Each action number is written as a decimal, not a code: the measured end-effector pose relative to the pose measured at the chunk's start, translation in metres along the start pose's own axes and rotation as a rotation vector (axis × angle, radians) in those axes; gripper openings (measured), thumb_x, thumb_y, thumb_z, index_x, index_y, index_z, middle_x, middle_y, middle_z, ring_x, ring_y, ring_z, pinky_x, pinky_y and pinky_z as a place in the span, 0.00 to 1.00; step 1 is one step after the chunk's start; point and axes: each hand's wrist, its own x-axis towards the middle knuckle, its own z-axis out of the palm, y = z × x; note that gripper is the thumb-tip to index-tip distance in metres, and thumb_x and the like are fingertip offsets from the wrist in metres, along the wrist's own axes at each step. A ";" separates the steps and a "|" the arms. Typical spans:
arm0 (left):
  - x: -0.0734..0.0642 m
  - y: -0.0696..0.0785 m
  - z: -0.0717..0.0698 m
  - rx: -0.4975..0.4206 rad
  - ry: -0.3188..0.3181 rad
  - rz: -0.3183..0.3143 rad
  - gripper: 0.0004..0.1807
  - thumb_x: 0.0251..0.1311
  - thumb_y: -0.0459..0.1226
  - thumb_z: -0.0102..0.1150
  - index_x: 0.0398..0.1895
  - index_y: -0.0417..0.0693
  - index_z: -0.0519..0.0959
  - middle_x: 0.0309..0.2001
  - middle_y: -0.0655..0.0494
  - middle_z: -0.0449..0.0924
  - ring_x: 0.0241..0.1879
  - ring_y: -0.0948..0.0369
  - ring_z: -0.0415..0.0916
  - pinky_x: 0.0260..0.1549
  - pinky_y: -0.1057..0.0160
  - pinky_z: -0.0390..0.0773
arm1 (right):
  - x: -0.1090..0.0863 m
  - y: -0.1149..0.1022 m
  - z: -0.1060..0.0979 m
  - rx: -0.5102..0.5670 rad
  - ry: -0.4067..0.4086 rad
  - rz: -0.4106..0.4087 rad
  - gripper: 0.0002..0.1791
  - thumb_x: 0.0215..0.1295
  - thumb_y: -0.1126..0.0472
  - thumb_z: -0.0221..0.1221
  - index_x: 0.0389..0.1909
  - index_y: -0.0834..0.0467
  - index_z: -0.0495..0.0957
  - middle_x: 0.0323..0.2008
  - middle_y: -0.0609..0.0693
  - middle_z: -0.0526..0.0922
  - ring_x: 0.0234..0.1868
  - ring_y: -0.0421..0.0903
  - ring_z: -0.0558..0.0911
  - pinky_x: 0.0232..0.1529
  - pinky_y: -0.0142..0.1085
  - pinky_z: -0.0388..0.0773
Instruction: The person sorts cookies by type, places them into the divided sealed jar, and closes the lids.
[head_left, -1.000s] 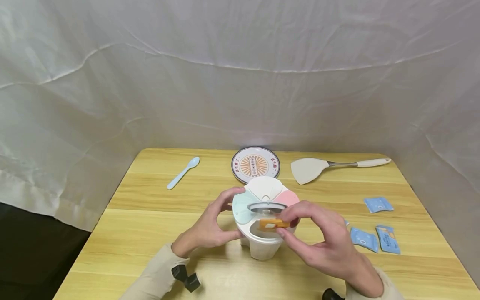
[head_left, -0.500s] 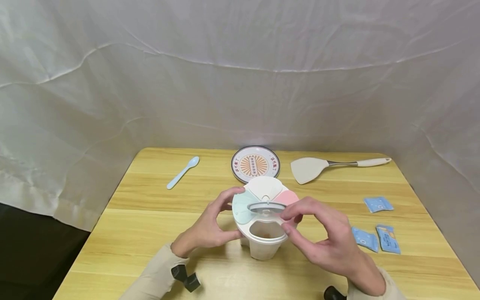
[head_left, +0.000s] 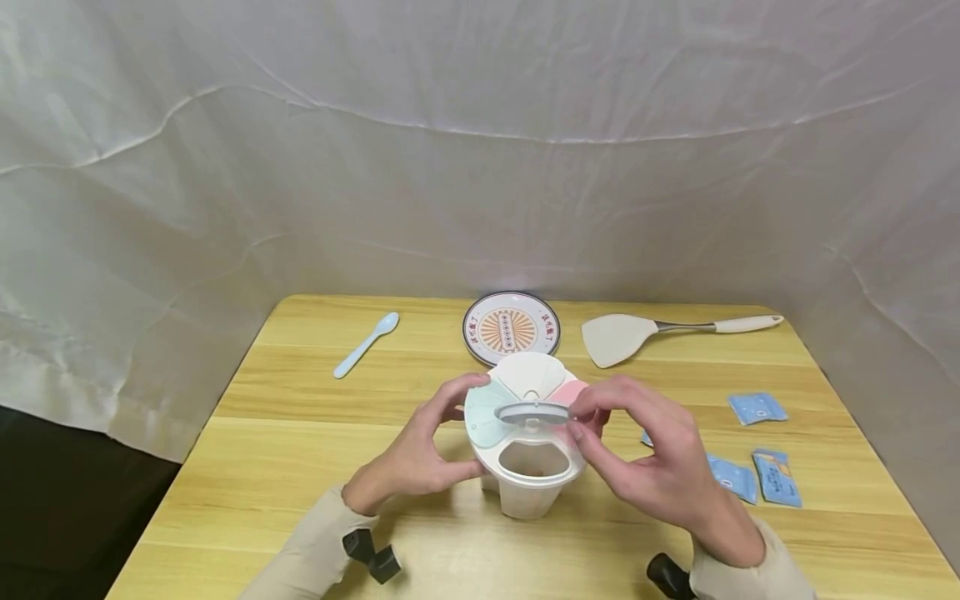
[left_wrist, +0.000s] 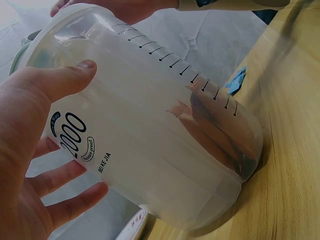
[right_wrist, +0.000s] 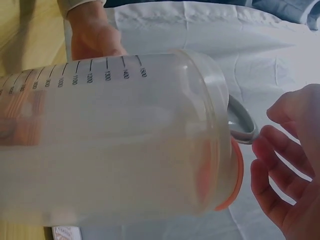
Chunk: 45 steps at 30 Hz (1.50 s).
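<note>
A translucent storage canister (head_left: 529,502) stands on the table, with measuring marks on its wall. Its round lid has white, mint and pink segments, and a grey-rimmed flap (head_left: 534,414) is raised beside an uncovered opening. My left hand (head_left: 420,450) grips the canister near the top, thumb on one side and fingers on the other. My right hand (head_left: 660,458) has its fingertips at the raised flap's right edge; in the right wrist view a fingertip touches the flap (right_wrist: 242,120) while the thumb stays apart. Orange-brown packets (left_wrist: 215,135) show through the canister wall at the bottom.
Blue packets (head_left: 777,477) lie on the right, one partly hidden by my right hand. Behind the canister is a round patterned plate (head_left: 512,327). A cream spatula (head_left: 618,339) lies back right, a light blue spoon (head_left: 366,346) back left. Grey cloth (head_left: 480,192) hangs behind the table.
An orange packet pinched in my right hand has gone into the opening. The right hand has then moved up to the raised flap's edge. My left hand has stayed on the canister.
</note>
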 end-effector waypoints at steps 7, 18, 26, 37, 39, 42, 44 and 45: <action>-0.001 -0.001 0.001 0.000 0.001 0.007 0.55 0.49 0.32 0.85 0.81 0.49 0.64 0.67 0.46 0.81 0.62 0.57 0.83 0.62 0.53 0.88 | 0.001 0.007 0.001 0.002 -0.029 0.021 0.09 0.76 0.63 0.66 0.42 0.68 0.85 0.37 0.56 0.87 0.35 0.39 0.79 0.34 0.27 0.79; -0.001 -0.001 0.001 0.001 -0.004 0.003 0.55 0.49 0.32 0.86 0.81 0.49 0.65 0.69 0.46 0.80 0.62 0.57 0.83 0.62 0.53 0.88 | -0.003 0.011 0.006 -0.029 -0.090 0.076 0.13 0.80 0.55 0.64 0.48 0.61 0.88 0.37 0.51 0.88 0.31 0.37 0.77 0.30 0.23 0.76; -0.001 0.002 0.002 -0.004 -0.007 -0.021 0.56 0.48 0.32 0.85 0.81 0.50 0.64 0.71 0.47 0.78 0.63 0.57 0.82 0.63 0.53 0.87 | -0.007 0.001 0.005 -0.069 -0.122 0.004 0.12 0.80 0.56 0.63 0.47 0.61 0.89 0.42 0.53 0.90 0.43 0.44 0.84 0.49 0.24 0.82; 0.000 0.000 0.001 0.000 -0.007 0.013 0.55 0.49 0.31 0.85 0.81 0.49 0.64 0.71 0.45 0.78 0.63 0.55 0.82 0.62 0.50 0.88 | -0.015 -0.007 0.007 -0.165 -0.133 -0.137 0.10 0.78 0.57 0.65 0.45 0.59 0.90 0.42 0.52 0.89 0.44 0.47 0.85 0.51 0.38 0.77; 0.000 -0.001 0.001 0.003 -0.006 0.024 0.56 0.49 0.31 0.85 0.81 0.48 0.64 0.71 0.44 0.78 0.63 0.55 0.82 0.61 0.50 0.88 | -0.017 -0.007 0.008 -0.189 -0.134 -0.149 0.10 0.79 0.56 0.64 0.44 0.58 0.90 0.42 0.52 0.89 0.44 0.48 0.85 0.52 0.39 0.76; -0.001 -0.002 0.000 0.005 -0.006 0.030 0.56 0.48 0.31 0.85 0.81 0.47 0.64 0.70 0.44 0.78 0.63 0.54 0.82 0.61 0.49 0.88 | -0.021 -0.007 0.010 -0.214 -0.140 -0.150 0.11 0.79 0.55 0.63 0.44 0.57 0.90 0.42 0.51 0.89 0.44 0.48 0.84 0.54 0.40 0.74; -0.001 -0.002 0.000 0.006 -0.007 0.034 0.56 0.48 0.31 0.85 0.81 0.47 0.63 0.70 0.44 0.79 0.63 0.54 0.83 0.61 0.49 0.89 | -0.024 -0.007 0.011 -0.220 -0.139 -0.151 0.12 0.79 0.55 0.63 0.44 0.57 0.90 0.42 0.51 0.88 0.44 0.48 0.84 0.56 0.40 0.73; -0.001 -0.003 0.000 0.006 -0.008 0.032 0.56 0.49 0.31 0.85 0.81 0.47 0.63 0.70 0.44 0.78 0.63 0.54 0.83 0.61 0.49 0.89 | -0.025 -0.007 0.012 -0.222 -0.139 -0.152 0.12 0.79 0.55 0.62 0.44 0.57 0.90 0.42 0.51 0.88 0.44 0.48 0.83 0.56 0.40 0.72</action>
